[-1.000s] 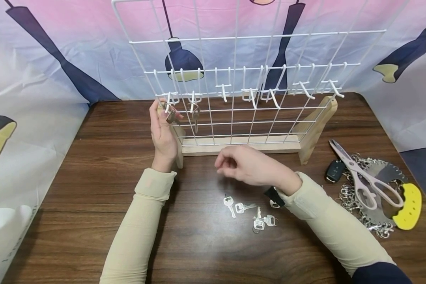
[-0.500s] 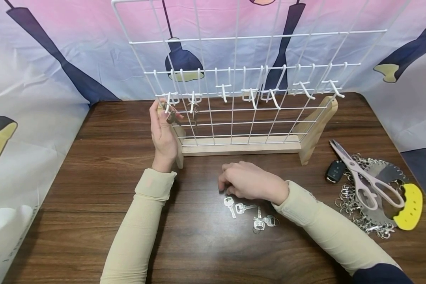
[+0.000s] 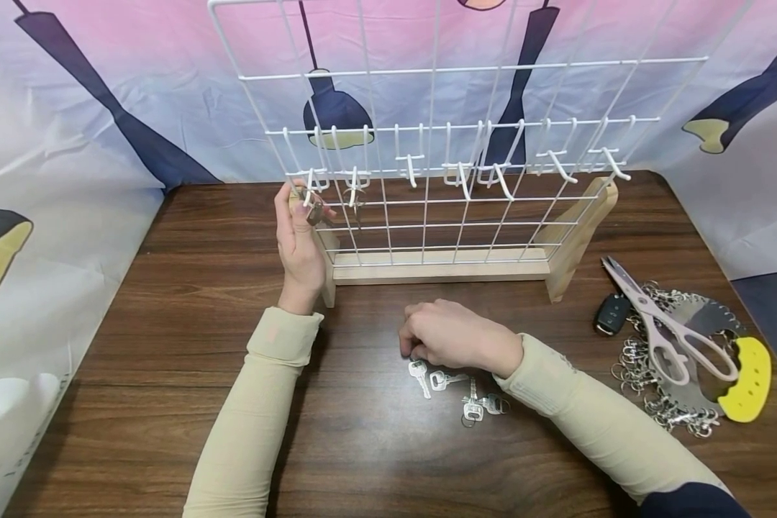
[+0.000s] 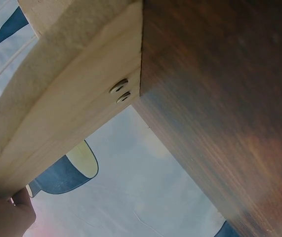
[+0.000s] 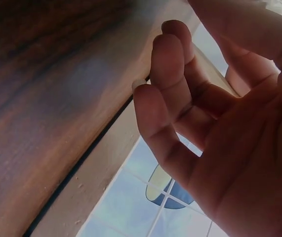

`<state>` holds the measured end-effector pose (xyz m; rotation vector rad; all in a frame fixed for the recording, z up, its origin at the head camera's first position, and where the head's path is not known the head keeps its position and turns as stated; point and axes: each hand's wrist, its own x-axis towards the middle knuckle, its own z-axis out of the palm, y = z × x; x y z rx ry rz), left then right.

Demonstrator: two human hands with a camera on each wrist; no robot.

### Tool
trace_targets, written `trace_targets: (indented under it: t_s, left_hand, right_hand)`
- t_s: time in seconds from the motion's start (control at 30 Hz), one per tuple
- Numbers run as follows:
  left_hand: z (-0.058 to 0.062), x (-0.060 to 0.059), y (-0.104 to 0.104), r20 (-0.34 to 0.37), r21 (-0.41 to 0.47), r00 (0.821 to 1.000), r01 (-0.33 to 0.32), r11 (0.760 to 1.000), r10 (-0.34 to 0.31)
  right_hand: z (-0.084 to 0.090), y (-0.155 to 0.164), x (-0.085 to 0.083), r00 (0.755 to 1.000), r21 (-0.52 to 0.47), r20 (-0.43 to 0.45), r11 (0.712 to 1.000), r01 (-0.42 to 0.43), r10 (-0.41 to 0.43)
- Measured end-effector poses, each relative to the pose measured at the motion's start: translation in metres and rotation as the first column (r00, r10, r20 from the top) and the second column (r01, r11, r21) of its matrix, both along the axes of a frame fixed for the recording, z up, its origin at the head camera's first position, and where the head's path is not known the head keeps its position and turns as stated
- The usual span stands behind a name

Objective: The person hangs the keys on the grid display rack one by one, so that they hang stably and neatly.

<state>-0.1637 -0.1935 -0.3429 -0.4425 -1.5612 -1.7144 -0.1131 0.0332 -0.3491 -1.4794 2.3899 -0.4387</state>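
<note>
A white wire grid rack (image 3: 427,144) on a wooden base (image 3: 440,265) stands at the back of the table with a row of hooks. My left hand (image 3: 306,205) is raised at the leftmost hook (image 3: 309,183) and pinches a key (image 3: 315,211) there. Another key (image 3: 356,205) hangs on the second hook. My right hand (image 3: 409,350) rests low on the table, fingers loosely curled, fingertips just above several loose silver keys (image 3: 456,392). In the right wrist view its fingers (image 5: 170,98) hold nothing. The left wrist view shows only the rack's wooden foot (image 4: 71,108).
At the right lie pink-handled scissors (image 3: 670,331), a black car key fob (image 3: 611,314), a heap of metal key rings (image 3: 647,363) and a yellow piece (image 3: 744,378). Patterned cloth hangs around the brown wooden table (image 3: 168,324).
My right hand came down from mid-air to the table beside the loose keys. My left hand stays at the leftmost hook with its key.
</note>
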Motion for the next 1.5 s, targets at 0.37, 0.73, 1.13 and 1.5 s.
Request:
trace_targets:
  t_s: [0.37, 0.73, 1.13, 1.5]
  left_hand:
    - [0.000, 0.000, 0.000, 0.014, 0.014, 1.000, 0.010, 1.000, -0.010]
    - [0.001, 0.000, 0.000, 0.004, 0.010, 1.000, 0.005, 1.000, -0.005]
    - [0.001, 0.001, 0.000, 0.017, 0.027, 1.000, 0.021, 0.999, -0.022]
    - [0.001, 0.002, -0.001, 0.019, 0.015, 1.000, 0.007, 1.000, -0.007]
  right_hand:
    - [-0.002, -0.002, 0.002, 1.000, 0.023, 0.021, 1.000, 0.015, -0.016]
    - [0.000, 0.002, 0.001, 0.996, 0.020, 0.087, 1.000, 0.003, -0.005]
    - [0.003, 0.005, -0.003, 0.972, 0.011, 0.233, 0.999, 0.033, -0.034]
    - [0.010, 0.004, -0.007, 0.931, -0.173, 0.364, 0.980, 0.098, -0.029]
